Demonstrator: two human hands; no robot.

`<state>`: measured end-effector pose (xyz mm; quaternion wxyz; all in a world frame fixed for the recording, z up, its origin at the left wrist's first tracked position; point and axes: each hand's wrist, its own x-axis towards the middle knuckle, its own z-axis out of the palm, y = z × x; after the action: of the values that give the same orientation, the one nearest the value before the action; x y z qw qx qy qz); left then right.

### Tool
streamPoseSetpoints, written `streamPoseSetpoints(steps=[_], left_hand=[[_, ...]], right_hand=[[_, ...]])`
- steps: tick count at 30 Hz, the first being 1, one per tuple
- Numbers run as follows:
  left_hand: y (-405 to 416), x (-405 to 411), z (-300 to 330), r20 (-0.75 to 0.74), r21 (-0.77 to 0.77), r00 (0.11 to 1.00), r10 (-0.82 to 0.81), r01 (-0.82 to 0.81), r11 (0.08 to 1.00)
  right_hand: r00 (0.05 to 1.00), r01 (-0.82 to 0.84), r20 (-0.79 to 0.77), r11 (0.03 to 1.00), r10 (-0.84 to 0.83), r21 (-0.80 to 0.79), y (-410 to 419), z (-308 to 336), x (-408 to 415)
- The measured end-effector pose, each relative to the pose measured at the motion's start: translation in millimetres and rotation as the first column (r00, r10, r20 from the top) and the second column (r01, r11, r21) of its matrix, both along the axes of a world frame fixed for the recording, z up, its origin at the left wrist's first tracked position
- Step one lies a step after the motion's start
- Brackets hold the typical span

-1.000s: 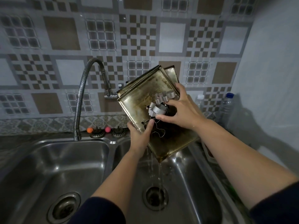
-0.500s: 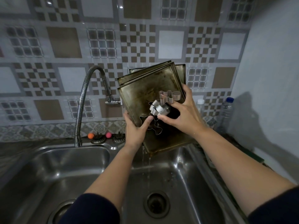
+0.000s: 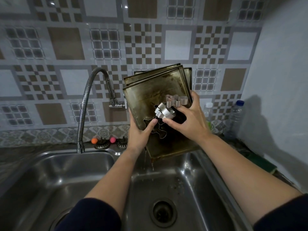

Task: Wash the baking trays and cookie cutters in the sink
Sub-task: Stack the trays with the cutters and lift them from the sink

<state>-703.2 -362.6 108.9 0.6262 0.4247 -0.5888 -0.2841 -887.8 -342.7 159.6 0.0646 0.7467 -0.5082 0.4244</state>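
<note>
A: Where's everything sitting right now?

B: The stack of baking trays (image 3: 155,97) is held tilted above the right basin of the sink (image 3: 191,180), at about 12 o'clock from the drain (image 3: 162,211). Water drips off the low corner.

A: And the hands?

B: The left hand (image 3: 139,134) grips the trays' left edge at 9 o'clock, thumb across the face pinning a flat cookie cutter (image 3: 157,131). The right hand (image 3: 188,119) curls its fingers (image 3: 168,121) round a shiny cutter (image 3: 165,112) and clamps the right edge, another cutter (image 3: 177,100) lying at 12 o'clock of it.

A: How would you handle this step?

B: I'd judge it as draining. Keep the low corner over the basin, both forearms raised and steady, and don't loosen either thumb, or the wet cutters could slide off. The faucet (image 3: 100,90) hangs at 9 o'clock, over the other basin, so rinsing probably means swinging it across first.
</note>
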Motion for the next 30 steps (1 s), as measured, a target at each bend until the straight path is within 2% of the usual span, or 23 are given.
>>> streamPoseSetpoints(steps=[7,12,21,30], left_hand=[[-7,2,-1,0.013,-0.013,1.0,0.008,-0.007,1.0],[-7,5,2,0.076,-0.035,0.996,0.04,-0.037,0.999],[-9,5,10,0.032,-0.116,0.991,0.133,-0.128,0.985],[-6,8,18,0.038,-0.145,0.982,0.186,-0.179,0.973]], right_hand=[[1.0,0.0,0.017,1.0,0.0,-0.017,-2,4,0],[1.0,-0.028,0.002,0.998,0.028,-0.064,-4,4,-1],[0.997,-0.067,-0.055,0.992,0.061,-0.109,-2,14,3],[0.997,-0.074,-0.049,0.98,0.066,-0.187,2,19,9]])
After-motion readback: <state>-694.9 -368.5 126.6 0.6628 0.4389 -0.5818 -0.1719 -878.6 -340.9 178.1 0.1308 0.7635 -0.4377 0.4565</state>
